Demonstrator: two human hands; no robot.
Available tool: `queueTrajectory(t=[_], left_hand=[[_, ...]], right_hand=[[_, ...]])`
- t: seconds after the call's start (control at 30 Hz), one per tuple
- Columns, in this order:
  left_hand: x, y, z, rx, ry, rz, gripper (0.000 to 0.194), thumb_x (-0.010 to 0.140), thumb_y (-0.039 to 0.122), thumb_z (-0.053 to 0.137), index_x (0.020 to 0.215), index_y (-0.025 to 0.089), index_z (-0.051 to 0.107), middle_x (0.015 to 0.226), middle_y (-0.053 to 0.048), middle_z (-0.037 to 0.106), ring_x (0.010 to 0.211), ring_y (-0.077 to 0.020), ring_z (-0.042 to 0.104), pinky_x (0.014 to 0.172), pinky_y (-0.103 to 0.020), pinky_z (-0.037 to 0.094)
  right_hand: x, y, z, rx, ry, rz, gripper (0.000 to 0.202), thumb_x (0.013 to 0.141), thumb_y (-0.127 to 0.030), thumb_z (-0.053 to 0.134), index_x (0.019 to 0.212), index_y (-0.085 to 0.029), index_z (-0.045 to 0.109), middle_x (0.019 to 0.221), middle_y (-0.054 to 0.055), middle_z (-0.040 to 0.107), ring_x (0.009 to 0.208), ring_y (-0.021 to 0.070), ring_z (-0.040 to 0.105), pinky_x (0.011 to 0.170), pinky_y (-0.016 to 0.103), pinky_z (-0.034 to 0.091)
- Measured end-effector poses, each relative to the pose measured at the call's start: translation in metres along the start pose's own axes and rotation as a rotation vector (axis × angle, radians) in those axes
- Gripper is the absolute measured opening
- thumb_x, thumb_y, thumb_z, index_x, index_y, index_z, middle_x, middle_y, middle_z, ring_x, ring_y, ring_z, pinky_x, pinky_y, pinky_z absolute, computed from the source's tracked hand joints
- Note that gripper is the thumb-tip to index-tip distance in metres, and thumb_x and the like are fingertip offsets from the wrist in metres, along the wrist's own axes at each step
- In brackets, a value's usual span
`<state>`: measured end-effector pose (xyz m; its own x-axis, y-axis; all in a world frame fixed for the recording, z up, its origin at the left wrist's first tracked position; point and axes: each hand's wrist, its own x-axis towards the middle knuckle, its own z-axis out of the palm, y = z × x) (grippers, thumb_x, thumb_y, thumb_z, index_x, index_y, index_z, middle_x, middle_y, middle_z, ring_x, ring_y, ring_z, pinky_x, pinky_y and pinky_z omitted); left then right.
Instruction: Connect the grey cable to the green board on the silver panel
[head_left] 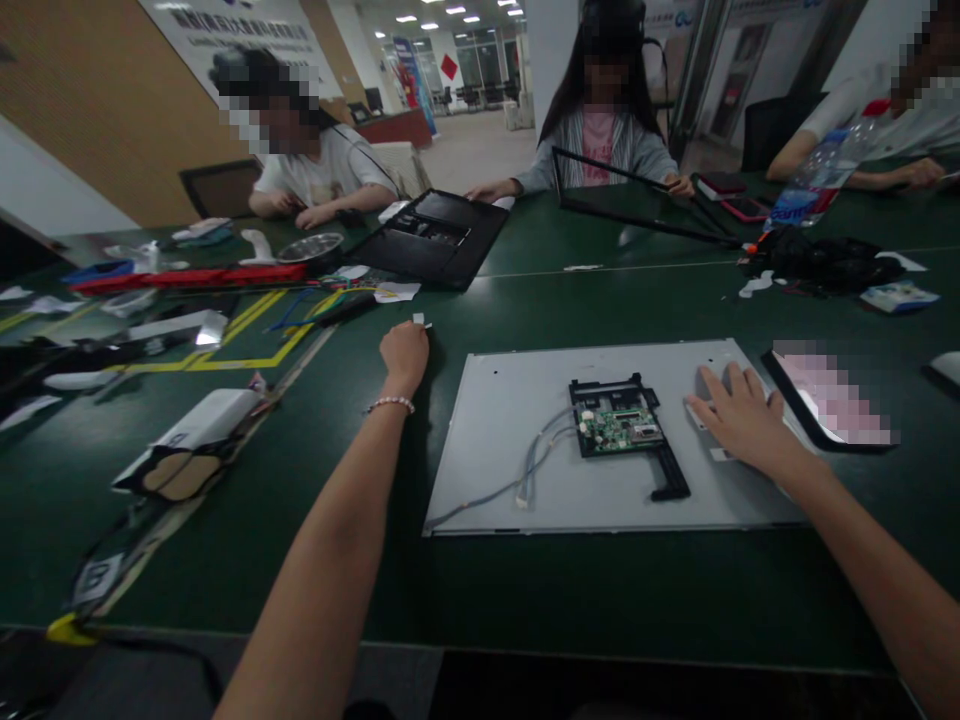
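Note:
A flat grey-white display panel lies back side up on the green table in front of me. On it sits a black plastic bracket with a green circuit board, and a grey-blue cable runs from the board to the panel's lower left corner. My right hand rests on the right part of the panel, fingers spread. My left hand is closed just left of the panel, with a small white piece, like paper or tape, at its fingertips.
A phone lies right of the panel. A white-and-black box-like item lies at left, near loose cables and parts. Across the table, one person holds a black frame and touches a black cover. Bottles stand at far right.

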<state>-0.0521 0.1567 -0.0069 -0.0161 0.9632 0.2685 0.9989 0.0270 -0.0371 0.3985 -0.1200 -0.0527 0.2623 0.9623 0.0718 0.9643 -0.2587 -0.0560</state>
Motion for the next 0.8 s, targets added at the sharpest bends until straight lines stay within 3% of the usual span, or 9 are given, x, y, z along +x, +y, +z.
queueTrajectory(t=[0.3,0.5,0.63,0.8], left_hand=[[-0.004,0.004,-0.011,0.103,-0.036,0.064,0.038,0.099,0.017,0.03,0.109,0.006,0.065,0.112,-0.02,0.068,0.101,-0.0246,0.065,0.083,-0.03,0.048],[-0.024,0.015,-0.03,0.168,-0.064,0.218,0.036,0.098,0.012,0.032,0.109,0.007,0.066,0.108,-0.02,0.068,0.098,-0.0273,0.067,0.078,-0.032,0.05],[-0.064,0.047,-0.057,0.19,-0.056,0.374,0.033,0.095,0.007,0.036,0.108,0.008,0.066,0.105,-0.018,0.068,0.095,-0.0267,0.069,0.076,-0.032,0.052],[-0.143,0.098,-0.085,0.144,-0.098,0.611,0.03,0.09,-0.001,0.042,0.102,0.009,0.067,0.099,-0.014,0.069,0.088,-0.0231,0.07,0.07,-0.029,0.052]], right_hand=[[0.0,-0.002,-0.005,-0.01,-0.019,0.0,0.066,0.098,-0.054,0.022,0.15,-0.016,0.036,0.154,0.028,0.031,0.142,0.0471,0.027,0.101,0.072,0.032],[0.0,-0.002,-0.004,0.007,-0.02,0.004,0.067,0.098,-0.055,0.02,0.151,-0.016,0.036,0.154,0.027,0.032,0.141,0.0473,0.028,0.101,0.073,0.03],[-0.001,-0.002,-0.005,-0.01,-0.016,0.005,0.067,0.098,-0.055,0.02,0.15,-0.016,0.036,0.154,0.028,0.031,0.141,0.047,0.029,0.101,0.072,0.031],[-0.002,-0.002,-0.006,-0.014,-0.012,0.007,0.068,0.098,-0.056,0.02,0.15,-0.015,0.036,0.153,0.028,0.032,0.14,0.047,0.03,0.1,0.072,0.032]])
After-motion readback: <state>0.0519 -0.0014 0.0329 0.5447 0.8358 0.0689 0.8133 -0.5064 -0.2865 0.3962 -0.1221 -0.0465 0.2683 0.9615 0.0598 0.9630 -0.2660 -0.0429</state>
